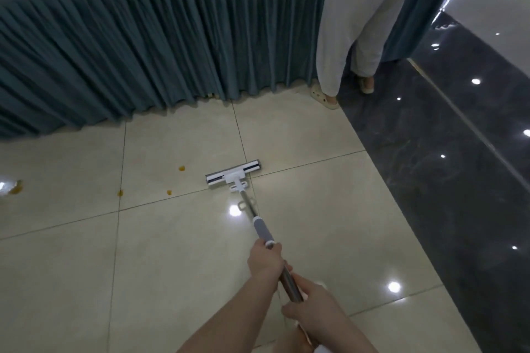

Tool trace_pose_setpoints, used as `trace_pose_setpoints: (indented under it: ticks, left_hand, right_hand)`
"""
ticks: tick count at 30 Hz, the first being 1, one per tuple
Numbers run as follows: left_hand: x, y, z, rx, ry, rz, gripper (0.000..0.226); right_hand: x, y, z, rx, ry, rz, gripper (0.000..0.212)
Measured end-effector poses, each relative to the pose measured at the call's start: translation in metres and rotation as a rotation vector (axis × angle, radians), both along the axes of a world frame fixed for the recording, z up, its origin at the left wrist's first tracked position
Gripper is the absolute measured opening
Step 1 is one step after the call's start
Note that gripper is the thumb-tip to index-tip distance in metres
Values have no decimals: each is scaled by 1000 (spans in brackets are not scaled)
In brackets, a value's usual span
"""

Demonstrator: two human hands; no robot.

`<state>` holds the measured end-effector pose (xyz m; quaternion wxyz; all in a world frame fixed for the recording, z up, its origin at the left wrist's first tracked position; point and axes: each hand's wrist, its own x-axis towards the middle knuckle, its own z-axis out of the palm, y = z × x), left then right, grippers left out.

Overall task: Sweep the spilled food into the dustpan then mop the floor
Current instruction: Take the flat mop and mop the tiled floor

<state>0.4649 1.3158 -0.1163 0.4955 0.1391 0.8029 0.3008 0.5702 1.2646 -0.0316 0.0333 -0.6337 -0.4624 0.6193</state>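
Beige tiles (177,266), mop (233,176) head flat on them, left hand (265,261) and right hand (308,305) gripping its pole, orange bits (181,168) left of it, bystander cut off above waist (352,23)

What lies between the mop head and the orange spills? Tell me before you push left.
Nothing visible. Bare tile separates the mop head from the nearest spill; the other spills lie farther left. Both hands grip the handle.
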Motion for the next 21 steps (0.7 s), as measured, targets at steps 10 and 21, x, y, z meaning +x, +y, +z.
trace_pose_setpoints:
  ticks: [10, 21]
  left_hand:
    - [104, 101, -13, -29, 30, 241, 12]
    - [172, 245, 17, -19, -29, 490, 10]
  right_hand:
    - [97, 143, 11, -22, -185, 405, 68]
    - [169, 301, 61, -144, -175, 520, 64]
